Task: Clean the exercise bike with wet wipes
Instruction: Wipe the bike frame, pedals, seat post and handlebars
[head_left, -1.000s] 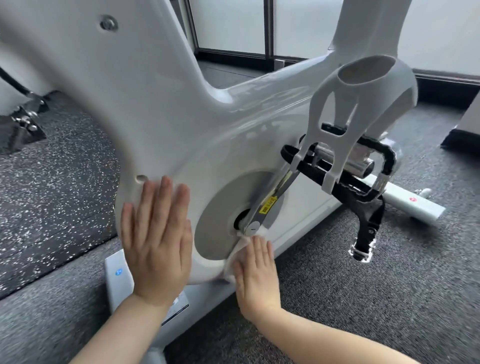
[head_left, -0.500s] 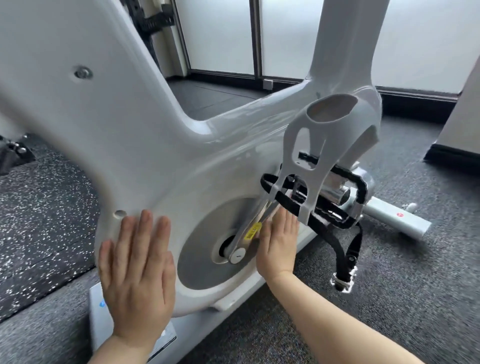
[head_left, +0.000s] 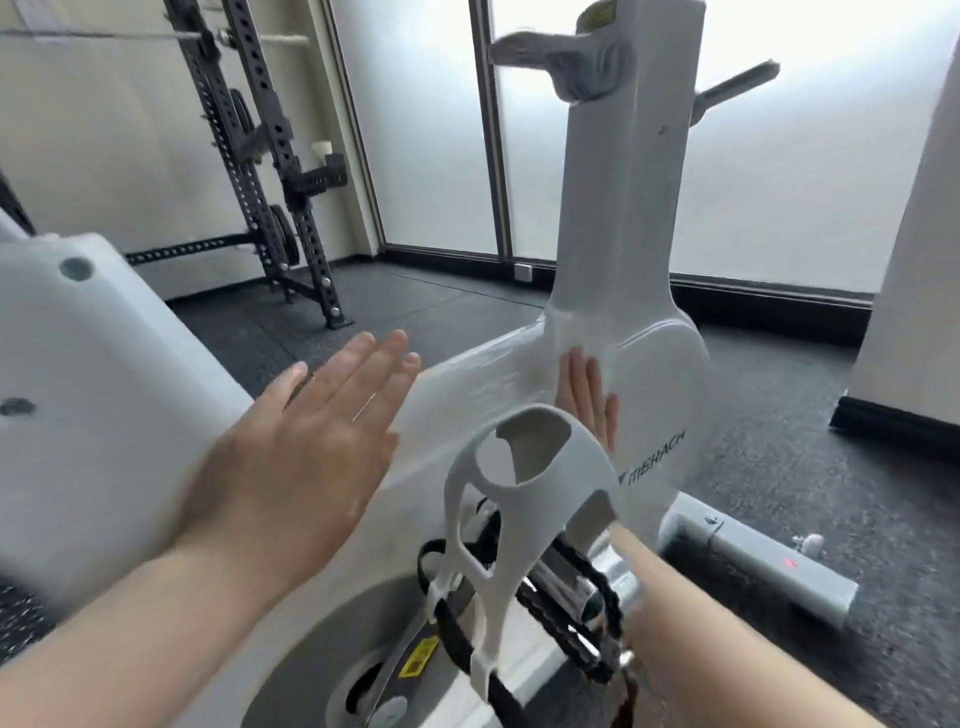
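Observation:
The white exercise bike (head_left: 654, 395) fills the view, its upright column (head_left: 623, 208) rising at centre right. My right hand (head_left: 587, 400) presses flat on the frame where the column meets the body, fingers straight and pointing up. A wrinkled white wet wipe (head_left: 576, 338) seems to lie under its fingertips, hard to tell apart from the white frame. My left hand (head_left: 311, 441) hovers with straight fingers just off the frame's left side, holding nothing. The grey pedal cage (head_left: 524, 499) with black straps stands in front of my right forearm.
The crank with a yellow label (head_left: 415, 665) sits on the grey disc at the bottom. The bike's base bar (head_left: 769, 566) lies on dark carpet at right. A black power rack (head_left: 270, 171) stands at the back left; a white pillar (head_left: 914, 260) is at right.
My right hand has slid from the crank disc up the frame to the base of the column. My left hand has lifted off the housing. The view has tilted upward.

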